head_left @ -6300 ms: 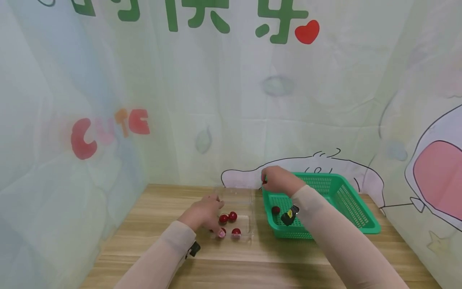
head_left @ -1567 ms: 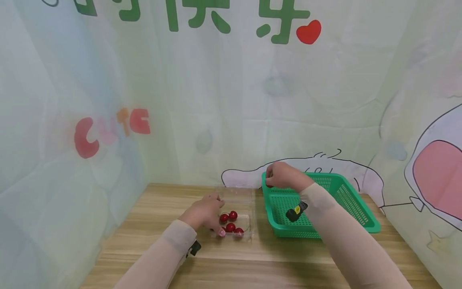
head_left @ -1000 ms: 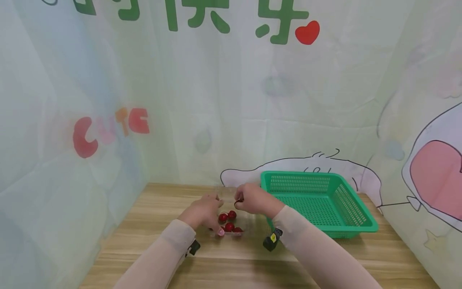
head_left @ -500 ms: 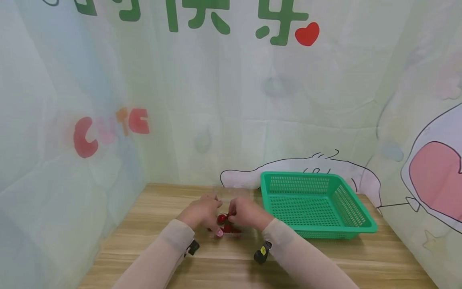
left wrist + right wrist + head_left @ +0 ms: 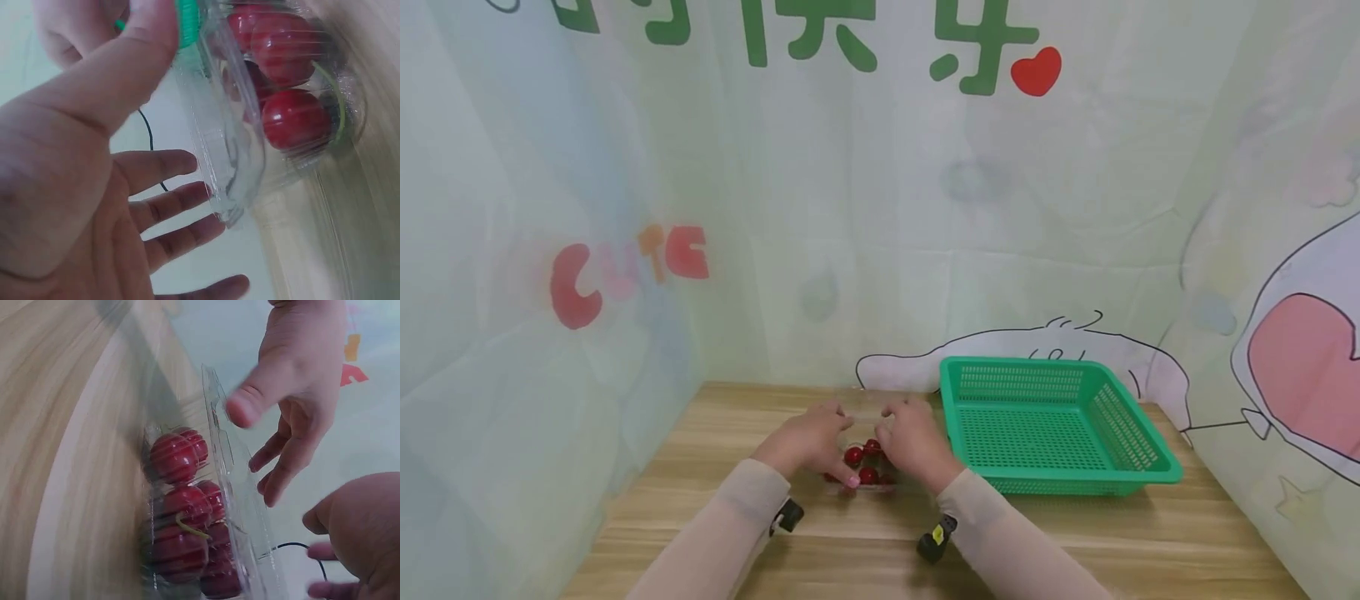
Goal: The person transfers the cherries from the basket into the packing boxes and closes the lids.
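A clear plastic clamshell box (image 5: 215,412) sits on the table, holding several dark red cherries (image 5: 295,119), one with a green stem (image 5: 337,100). My left hand (image 5: 808,440) is at the box's left side, thumb over the near rim. In the left wrist view its fingers (image 5: 181,203) reach out fairly straight along the clear rim. My right hand (image 5: 917,446) is over the box's right side, fingers loosely bent, with nothing seen between them. The raised lid (image 5: 868,402) stands at the back, hard to make out. Both hands cover parts of the box.
A green plastic basket (image 5: 1063,477) with mesh walls stands just right of the box, close to my right hand. Wood-grain table (image 5: 850,554) extends in front. A printed cloth (image 5: 820,208) hangs behind and on both sides.
A cherry seen earlier in the basket is gone from it. My right hand has moved from the basket to the box and let go of a cherry. Box and left hand shifted slightly left.
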Action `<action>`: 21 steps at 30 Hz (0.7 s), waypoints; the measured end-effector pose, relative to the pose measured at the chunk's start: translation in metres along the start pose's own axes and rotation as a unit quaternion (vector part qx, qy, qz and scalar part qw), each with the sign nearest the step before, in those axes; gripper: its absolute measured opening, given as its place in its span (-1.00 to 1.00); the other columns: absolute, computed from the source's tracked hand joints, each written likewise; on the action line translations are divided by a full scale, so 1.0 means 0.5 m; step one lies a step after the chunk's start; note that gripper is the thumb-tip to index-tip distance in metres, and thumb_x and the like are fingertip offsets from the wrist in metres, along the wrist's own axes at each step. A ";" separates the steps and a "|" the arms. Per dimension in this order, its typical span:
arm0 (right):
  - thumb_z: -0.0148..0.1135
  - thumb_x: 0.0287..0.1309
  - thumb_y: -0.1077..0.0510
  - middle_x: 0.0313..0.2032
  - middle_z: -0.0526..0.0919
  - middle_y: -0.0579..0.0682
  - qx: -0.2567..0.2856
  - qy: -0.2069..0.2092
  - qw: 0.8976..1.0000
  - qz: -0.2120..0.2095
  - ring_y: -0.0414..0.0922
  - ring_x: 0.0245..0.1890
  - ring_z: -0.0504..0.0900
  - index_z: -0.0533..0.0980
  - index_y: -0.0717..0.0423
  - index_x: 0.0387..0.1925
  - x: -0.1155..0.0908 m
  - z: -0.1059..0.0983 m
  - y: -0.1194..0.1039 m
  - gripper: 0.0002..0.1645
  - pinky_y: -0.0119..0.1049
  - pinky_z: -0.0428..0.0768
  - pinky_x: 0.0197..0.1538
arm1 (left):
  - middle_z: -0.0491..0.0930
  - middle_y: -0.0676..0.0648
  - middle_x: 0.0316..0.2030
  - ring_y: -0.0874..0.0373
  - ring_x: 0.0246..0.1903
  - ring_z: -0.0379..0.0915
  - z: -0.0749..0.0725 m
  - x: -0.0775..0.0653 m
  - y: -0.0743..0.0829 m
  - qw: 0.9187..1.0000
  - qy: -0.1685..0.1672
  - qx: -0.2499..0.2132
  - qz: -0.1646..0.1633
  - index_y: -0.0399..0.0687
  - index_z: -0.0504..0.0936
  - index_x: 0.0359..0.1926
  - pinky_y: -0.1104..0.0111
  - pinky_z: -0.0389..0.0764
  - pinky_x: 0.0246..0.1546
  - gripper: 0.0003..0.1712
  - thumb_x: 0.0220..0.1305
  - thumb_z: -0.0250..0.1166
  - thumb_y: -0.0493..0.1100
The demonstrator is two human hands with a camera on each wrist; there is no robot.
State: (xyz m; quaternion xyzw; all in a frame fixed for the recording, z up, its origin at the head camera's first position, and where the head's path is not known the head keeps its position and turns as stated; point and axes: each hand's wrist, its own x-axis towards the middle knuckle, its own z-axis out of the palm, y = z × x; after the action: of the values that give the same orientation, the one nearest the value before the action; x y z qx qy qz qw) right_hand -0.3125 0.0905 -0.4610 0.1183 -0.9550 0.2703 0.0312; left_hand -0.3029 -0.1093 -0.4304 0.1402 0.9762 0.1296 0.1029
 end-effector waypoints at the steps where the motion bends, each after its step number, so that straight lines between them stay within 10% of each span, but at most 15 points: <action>1: 0.36 0.61 -0.01 0.41 0.61 0.24 0.000 0.015 1.000 0.003 0.17 0.41 0.59 0.70 0.11 0.31 -0.001 0.003 0.001 -0.57 0.18 0.71 0.48 | 0.49 -0.30 0.59 -0.30 0.54 0.47 0.000 0.000 -0.004 1.000 0.006 -0.006 0.002 -0.17 0.57 0.60 -0.23 0.61 0.52 0.16 0.12 0.78 0.29; 7: 0.30 0.64 0.01 0.50 0.51 0.31 0.021 0.030 0.999 0.035 0.26 0.48 0.56 0.47 0.32 0.55 0.003 0.015 0.008 -0.32 0.26 0.61 0.57 | 0.59 -0.35 0.53 -0.39 0.54 0.50 -0.001 0.017 -0.044 0.996 0.070 -0.061 -0.011 -0.27 0.59 0.55 -0.29 0.54 0.56 -0.27 0.64 0.40 0.14; 14: 0.21 0.67 0.05 0.61 0.46 0.39 0.094 -0.005 0.993 0.077 0.26 0.44 0.61 0.21 0.33 0.73 0.010 0.017 0.015 -0.16 0.29 0.63 0.53 | 0.72 -0.25 -0.16 -0.13 -0.17 0.67 0.008 0.043 -0.092 0.990 0.060 -0.108 -0.065 -0.29 0.70 -0.04 -0.11 0.78 0.05 -0.61 0.77 0.19 -0.02; 21: 0.13 0.66 0.16 0.60 0.47 0.41 0.120 -0.014 0.990 0.067 0.30 0.52 0.59 0.22 0.35 0.72 0.013 0.020 0.019 -0.23 0.28 0.57 0.60 | 0.73 -0.45 0.27 -0.39 0.30 0.69 0.019 0.053 -0.111 0.987 0.041 -0.147 -0.043 -0.47 0.67 0.33 -0.28 0.66 0.43 -0.49 0.81 0.10 -0.08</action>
State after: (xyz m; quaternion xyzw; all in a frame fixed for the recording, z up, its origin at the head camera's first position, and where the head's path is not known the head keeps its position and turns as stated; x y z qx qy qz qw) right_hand -0.3210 0.0918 -0.4735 0.0602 -0.9216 0.3831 -0.0145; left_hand -0.3391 -0.1507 -0.4591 0.0756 0.9551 0.2725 0.0881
